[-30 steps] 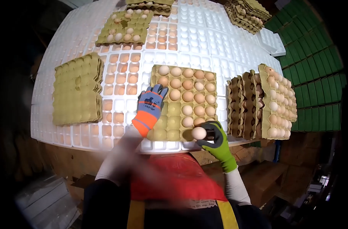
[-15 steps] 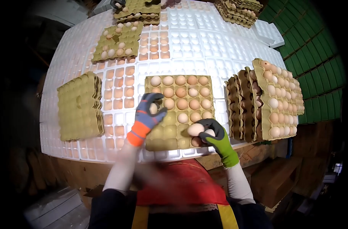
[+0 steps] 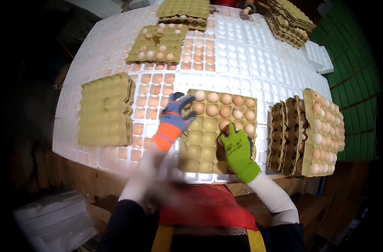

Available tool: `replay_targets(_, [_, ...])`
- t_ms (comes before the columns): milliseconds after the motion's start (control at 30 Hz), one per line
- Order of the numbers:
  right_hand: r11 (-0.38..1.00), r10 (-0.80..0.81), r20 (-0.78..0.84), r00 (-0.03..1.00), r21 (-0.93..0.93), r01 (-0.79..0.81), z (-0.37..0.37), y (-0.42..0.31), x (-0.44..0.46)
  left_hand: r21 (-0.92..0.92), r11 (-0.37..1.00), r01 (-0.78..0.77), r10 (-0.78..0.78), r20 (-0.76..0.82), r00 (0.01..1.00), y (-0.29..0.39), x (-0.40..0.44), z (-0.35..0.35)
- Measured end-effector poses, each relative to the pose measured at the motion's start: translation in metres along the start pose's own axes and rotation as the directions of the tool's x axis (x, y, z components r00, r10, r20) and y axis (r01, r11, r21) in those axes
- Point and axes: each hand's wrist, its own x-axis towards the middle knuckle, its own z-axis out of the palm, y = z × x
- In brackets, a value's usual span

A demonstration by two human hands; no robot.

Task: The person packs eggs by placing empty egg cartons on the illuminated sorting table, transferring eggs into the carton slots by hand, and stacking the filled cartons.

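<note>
My left hand, in a blue-grey and orange glove, is at the left edge of an egg tray. Its thumb and index finger are apart beside an egg in the second row; no egg shows between them. My right hand, in a green glove, is back up over the tray's right half, its fingers bent down among the eggs. What they hold is hidden; a shaded egg shows at their left side. Eggs fill the two far rows, while the near left cups are bare.
White plastic trays cover the table. Stacked pulp trays lie left, and tilted egg-filled trays stand right. Farther off are a part-filled tray, more stacks and another person's hand at the far edge.
My right hand has moved from the tray's near right corner farther over it and turned back up. My left hand has shifted to the second row. The third row's second cup has lost its egg.
</note>
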Motion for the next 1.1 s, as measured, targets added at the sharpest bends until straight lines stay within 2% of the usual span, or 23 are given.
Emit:
replay_targets(33, [0.891,0.087,0.031,0.996,0.444,-0.091,0.019,0.011,-0.008,0.239,0.971,0.015,-0.030,0.058,0.998,0.014,0.008,0.003])
replay_targets(67, [0.879,0.054,0.055,0.997,0.471,-0.074,0.008,0.013,-0.003,0.462,0.886,-0.037,-0.037,0.149,0.988,0.008,0.013,0.028])
replay_targets(100, [0.865,0.021,0.079,0.997,0.499,-0.058,-0.002,0.015,0.001,0.469,0.883,0.022,-0.114,0.170,0.979,0.008,0.019,0.034])
replay_targets(133, [0.988,-0.096,0.092,0.991,0.132,0.083,-0.045,0.010,0.008,0.480,0.874,0.079,-0.192,0.190,0.963,0.009,0.026,0.041])
replay_targets(167, [0.969,-0.056,0.117,0.992,0.245,0.026,-0.060,0.010,0.015,0.495,0.859,0.134,-0.267,0.209,0.941,0.008,0.033,0.047])
replay_targets(200, [0.934,-0.010,0.154,0.988,0.354,-0.046,-0.067,0.014,0.017,0.412,0.901,0.137,-0.234,0.196,0.952,0.005,0.028,0.043])
replay_targets(267, [0.721,0.077,0.210,0.975,0.664,-0.200,-0.073,0.026,0.027,0.275,0.960,0.059,-0.125,0.230,0.965,0.004,0.025,0.003])
replay_targets(333, [0.451,0.085,0.144,0.986,0.877,-0.167,-0.058,0.039,0.054,-0.273,0.951,0.147,-0.098,0.185,0.978,-0.027,0.035,-0.009])
replay_targets(400, [0.648,0.146,0.107,0.983,0.741,-0.177,-0.059,0.033,0.110,-0.250,0.966,0.060,-0.050,0.048,0.998,-0.075,0.057,-0.003])
replay_targets(467, [0.748,0.123,-0.023,0.992,0.659,-0.078,-0.042,0.018,0.168,0.080,0.975,0.209,-0.204,-0.056,0.977,-0.086,0.086,0.001])
replay_targets(500, [0.893,0.100,-0.046,0.994,0.445,-0.069,-0.016,0.019,0.201,0.156,0.960,0.233,-0.232,-0.024,0.972,-0.091,0.101,0.004])
replay_targets(533, [0.937,0.103,-0.025,0.994,0.337,-0.089,0.002,0.013,0.226,0.149,0.964,0.218,-0.217,-0.027,0.976,-0.102,0.113,0.015])
replay_targets(600, [0.974,0.206,0.167,0.964,0.060,-0.219,0.037,0.004,0.265,0.426,0.894,0.140,-0.217,0.137,0.967,-0.129,0.125,0.042])
replay_targets(633, [0.966,0.209,0.125,0.970,0.126,-0.224,0.052,0.011,0.270,0.420,0.898,0.133,-0.212,0.149,0.966,-0.134,0.125,0.046])
replay_targets(733, [0.881,0.171,-0.021,0.985,0.451,-0.143,0.076,0.039,0.265,0.047,0.999,0.013,-0.015,0.046,0.999,-0.136,0.102,0.047])
replay_targets(767, [0.865,0.084,0.051,0.995,0.492,-0.098,0.081,0.048,0.262,-0.049,0.999,0.013,-0.009,0.084,0.996,-0.129,0.094,0.043])
replay_targets(800, [0.931,0.056,0.125,0.991,0.351,-0.097,0.090,0.054,0.259,0.124,0.992,0.038,-0.057,0.149,0.987,-0.123,0.088,0.044])
replay_targets(867, [0.949,0.059,0.089,0.994,0.303,-0.083,0.085,0.053,0.256,0.143,0.989,0.026,-0.072,0.320,0.945,-0.135,0.084,0.048])
replay_targets(933, [0.925,0.061,0.097,0.993,0.370,-0.093,0.073,0.053,0.254,0.156,0.988,0.011,-0.066,0.354,0.933,-0.139,0.086,0.045])
replay_targets(1000, [0.680,0.070,0.270,0.960,0.691,-0.244,0.070,0.053,0.252,-0.095,0.981,0.171,-0.144,0.240,0.960,-0.131,0.086,0.036])
replay_targets(1033, [0.585,-0.008,0.348,0.938,0.762,-0.277,0.084,0.060,0.253,-0.358,0.930,0.079,-0.025,0.152,0.988,-0.158,0.087,0.058])
replay_targets(1067, [0.836,-0.165,0.111,0.980,0.543,0.079,0.086,0.054,0.249,-0.668,0.710,0.225,-0.079,0.241,0.967,-0.158,0.092,0.065])
replay_targets(1100, [0.882,-0.175,0.233,0.957,0.468,0.048,0.084,0.054,0.249,-0.737,0.648,0.190,-0.011,0.240,0.971,-0.157,0.099,0.074])
